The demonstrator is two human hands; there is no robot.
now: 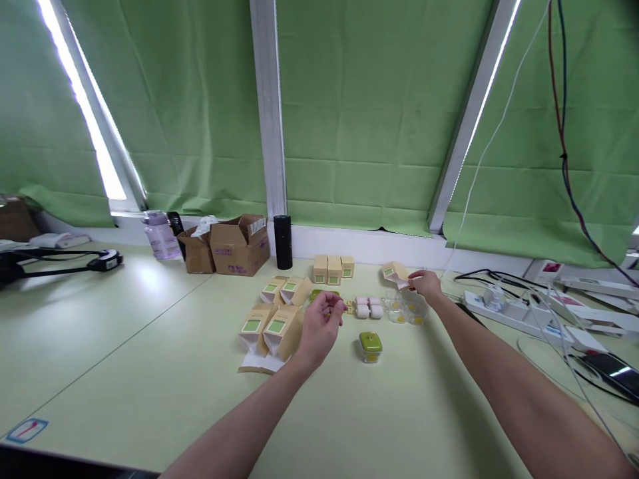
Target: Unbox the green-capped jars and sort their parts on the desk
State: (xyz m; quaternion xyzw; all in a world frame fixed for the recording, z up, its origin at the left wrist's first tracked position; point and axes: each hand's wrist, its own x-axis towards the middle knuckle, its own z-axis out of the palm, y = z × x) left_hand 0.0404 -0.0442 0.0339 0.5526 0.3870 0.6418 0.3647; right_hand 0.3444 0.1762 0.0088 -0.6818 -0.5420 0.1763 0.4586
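Pinching the flap of an open carton (pixel 393 271) with the right hand (pixel 425 284), behind clear cups (pixel 398 316) on the bench (pixel 150 372). Half-curling the left hand (pixel 318 327) beside 4 other cartons (pixel 283 327); cannot tell whether grasping anything.

This looks like an office or light workroom: a long, pale worktable (pixel 414 419) runs along a wall of windows covered by green blinds (pixel 359 120). A power strip (pixel 516 314) and loose wires crowd its right end, below hanging cables (pixel 562 126), while cardboard boxes (pixel 237 249), a lilac water bottle (pixel 162 238) and small paper cartons (pixel 333 271) stand farther left.
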